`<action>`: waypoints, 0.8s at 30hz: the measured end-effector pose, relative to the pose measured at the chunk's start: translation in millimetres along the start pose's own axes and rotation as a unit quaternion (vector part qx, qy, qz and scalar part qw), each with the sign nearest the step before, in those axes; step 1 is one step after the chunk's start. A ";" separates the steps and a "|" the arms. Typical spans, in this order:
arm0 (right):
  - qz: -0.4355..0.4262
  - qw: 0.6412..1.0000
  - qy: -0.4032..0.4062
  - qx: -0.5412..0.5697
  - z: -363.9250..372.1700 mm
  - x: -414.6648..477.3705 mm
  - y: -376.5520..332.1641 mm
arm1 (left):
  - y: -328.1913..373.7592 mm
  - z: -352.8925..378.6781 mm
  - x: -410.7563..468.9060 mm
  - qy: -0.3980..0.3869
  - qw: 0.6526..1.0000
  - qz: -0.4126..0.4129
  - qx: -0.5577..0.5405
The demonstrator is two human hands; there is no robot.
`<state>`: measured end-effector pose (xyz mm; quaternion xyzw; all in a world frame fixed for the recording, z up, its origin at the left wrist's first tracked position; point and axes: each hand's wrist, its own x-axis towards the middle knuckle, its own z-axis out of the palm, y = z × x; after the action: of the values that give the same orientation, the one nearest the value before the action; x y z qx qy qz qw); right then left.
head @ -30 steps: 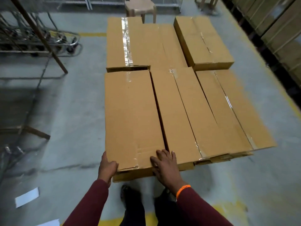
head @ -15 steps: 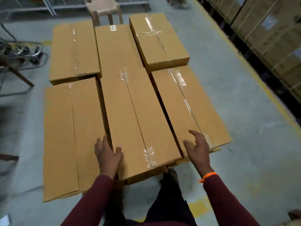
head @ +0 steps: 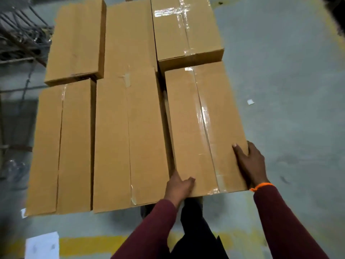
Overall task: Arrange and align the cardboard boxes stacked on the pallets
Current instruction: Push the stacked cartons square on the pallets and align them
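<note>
Brown cardboard boxes lie flat in two rows of three, with the grey concrete floor [head: 289, 90] around them; whatever carries them is hidden. The near right box [head: 201, 128], taped along its length, is the one held in the hands. The left hand [head: 178, 186] grips its near left corner, thumb on the top face and fingers hidden under the near edge. The right hand [head: 251, 161] clasps the right long edge close to the near corner, thumb on top and fingers curled down the side. An orange band [head: 261, 186] circles that wrist.

A dark gap separates this box from the near middle box [head: 130, 139], whose near end reaches further toward the person. The near left box [head: 59, 146] lies just beside the middle one. Behind them sit the far left box [head: 76, 40], the far middle box [head: 128, 34] and the far right box [head: 186, 28], which stands higher than the held box and just behind it. A yellow line [head: 89, 245] crosses the floor by the person's feet, with a white sheet [head: 42, 245] at its left end.
</note>
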<state>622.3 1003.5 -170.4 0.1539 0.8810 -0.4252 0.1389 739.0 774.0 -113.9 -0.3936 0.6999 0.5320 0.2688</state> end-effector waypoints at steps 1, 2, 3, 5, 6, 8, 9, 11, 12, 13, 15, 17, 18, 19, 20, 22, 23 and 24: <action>-0.005 1.000 0.001 0.000 -0.7 0.0 0.2 | 0.9 0.6 2.9 0.002 1.000 -0.011 -0.021; -0.009 1.000 0.004 -0.002 -2.2 -1.0 0.1 | 1.7 1.1 3.6 0.002 0.999 -0.020 -0.034; -0.012 1.000 0.009 -0.003 -3.8 -1.7 0.3 | 2.1 2.4 3.4 0.006 0.999 -0.025 -0.040; -0.022 1.000 0.009 -0.004 -8.4 -2.5 0.3 | 2.2 6.1 -0.9 0.017 0.999 -0.017 -0.030; -0.026 1.000 0.005 -0.003 -11.1 -1.9 1.7 | 2.5 8.1 -4.8 0.020 1.000 -0.009 -0.017; -0.026 1.000 -0.002 -0.003 -17.2 0.1 5.6 | 4.1 14.3 -13.2 0.027 1.000 0.003 -0.005; -0.023 1.000 -0.004 -0.002 -20.3 0.9 7.6 | 3.3 18.6 -15.6 0.027 1.000 0.005 -0.009; -0.020 1.000 -0.007 -0.005 -26.1 1.2 10.5 | 1.6 27.1 -20.7 0.030 0.999 0.010 -0.012; -0.021 1.000 -0.009 -0.008 -29.0 0.6 11.1 | 0.5 30.7 -22.8 0.033 0.999 0.015 -0.010; -0.024 1.000 -0.012 -0.009 -31.8 0.2 12.5 | -0.7 33.9 -24.3 0.035 0.999 0.016 -0.006; -0.029 0.999 -0.016 -0.008 -37.7 -1.3 14.5 | -2.7 38.6 -27.8 0.035 0.999 0.015 0.001; -0.031 0.999 -0.020 -0.007 -44.0 -3.4 15.2 | -6.1 44.0 -30.2 0.036 0.999 0.019 0.002; -0.029 0.999 -0.025 -0.003 -47.1 -4.7 14.7 | -6.9 46.6 -32.6 0.037 0.999 0.021 0.003; -0.026 0.999 -0.029 0.001 -49.9 -6.1 13.8 | -7.2 48.7 -35.3 0.038 0.999 0.022 0.006; -0.024 0.999 -0.032 0.003 -52.4 -7.3 13.5 | -7.3 50.0 -37.7 0.040 0.999 0.023 0.011; -0.027 0.999 -0.038 0.006 -55.4 -10.6 13.6 | -7.4 50.1 -42.7 0.047 0.998 0.030 0.014; -0.027 0.999 -0.040 0.008 -56.1 -12.5 13.4 | -7.6 49.0 -45.0 0.052 0.998 0.033 0.017; -0.027 0.999 -0.040 0.011 -56.3 -14.0 13.3 | -7.5 47.1 -46.8 0.056 0.998 0.036 0.022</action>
<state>633.8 1053.9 -140.8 0.1142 0.8740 -0.4441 0.1610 768.9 830.5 -94.3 -0.3917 0.7391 0.5027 0.2183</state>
